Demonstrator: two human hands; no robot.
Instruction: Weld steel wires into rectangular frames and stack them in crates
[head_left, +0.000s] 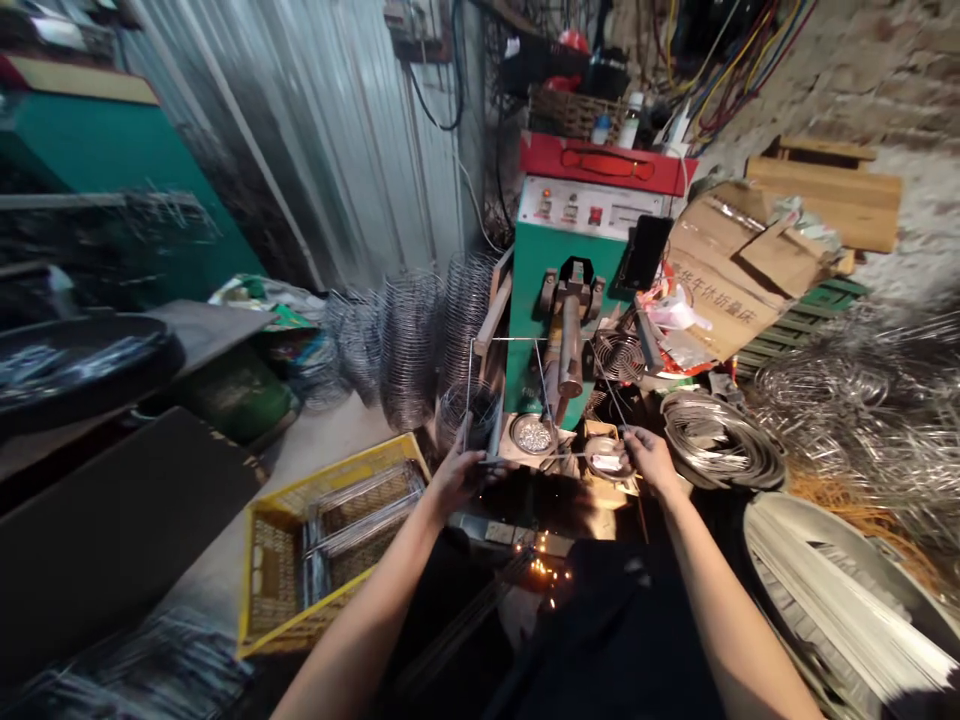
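My left hand [459, 472] grips the lower left corner of a thin wire frame [525, 342], fingers closed on the wire. My right hand [649, 455] pinches the frame's lower right end. The frame stands upright in front of a green and red welding machine [571, 262], its bottom wire near the machine's metal arm [568, 345]. Orange sparks [541, 572] fall below my hands. A small round dish of metal bits [532, 433] sits between my hands.
A yellow crate [274, 520] holding wire pieces lies at lower left. Stacks of wire rings [409, 345] stand left of the machine. A coil of wire [716, 440] and tangled wire lie on the right, with a tray of straight rods [832, 600] at lower right. Cardboard [739, 275] leans behind.
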